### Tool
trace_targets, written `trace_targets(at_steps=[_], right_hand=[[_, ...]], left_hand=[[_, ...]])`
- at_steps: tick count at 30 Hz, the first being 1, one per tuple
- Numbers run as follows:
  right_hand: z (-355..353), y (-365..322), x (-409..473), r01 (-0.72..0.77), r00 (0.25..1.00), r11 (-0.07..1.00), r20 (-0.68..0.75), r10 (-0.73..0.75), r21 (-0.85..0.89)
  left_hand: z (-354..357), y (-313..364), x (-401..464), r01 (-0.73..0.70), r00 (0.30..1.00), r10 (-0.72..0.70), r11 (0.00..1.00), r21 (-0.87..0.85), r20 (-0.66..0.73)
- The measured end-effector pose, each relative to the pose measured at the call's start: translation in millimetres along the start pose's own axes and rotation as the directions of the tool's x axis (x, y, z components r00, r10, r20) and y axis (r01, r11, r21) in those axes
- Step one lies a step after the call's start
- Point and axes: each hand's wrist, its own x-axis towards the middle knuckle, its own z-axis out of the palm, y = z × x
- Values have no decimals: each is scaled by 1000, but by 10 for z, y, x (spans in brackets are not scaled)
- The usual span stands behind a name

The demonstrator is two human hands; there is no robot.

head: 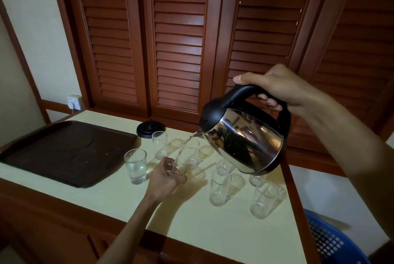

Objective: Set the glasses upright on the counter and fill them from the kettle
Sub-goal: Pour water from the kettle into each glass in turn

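Observation:
My right hand (275, 88) grips the black handle of a steel kettle (245, 140), which is tilted left. A thin stream of water falls from its spout into a clear glass (175, 168) that my left hand (164, 180) holds upright on the pale counter (191, 221). To the left stands a glass holding water (135, 165). Several empty glasses stand upright around them, one behind (160, 144), one under the spout (191, 152), two at the front right (219, 189) (263, 199). Others are partly hidden behind the kettle.
A dark tray (70, 152) lies at the counter's left. The black kettle base (150, 128) sits at the back by the louvred wooden doors. A wall socket (74, 102) is at the back left. A blue plastic basket (332, 240) stands below the counter's right edge.

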Motion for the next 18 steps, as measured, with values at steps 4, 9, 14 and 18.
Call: trace_targets(at_steps=[4,9,14,18], right_hand=[[-15,12,7,11,1000,1000,-8,-11,2],[-17,53,13,8,1000,1000,-5,-7,15],[0,127,35,-7,1000,1000,-15,7,9],[19,155,25,5,1000,999,-8,-5,39]], left_hand=[[13,6,-7,-5,1000,6,1000,-27,18],[23,57,-33,-18,999,19,999,-36,33],[22,185,-24,-52,997,55,996,-68,44],[7,317,21,-84,995,88,992,-92,37]])
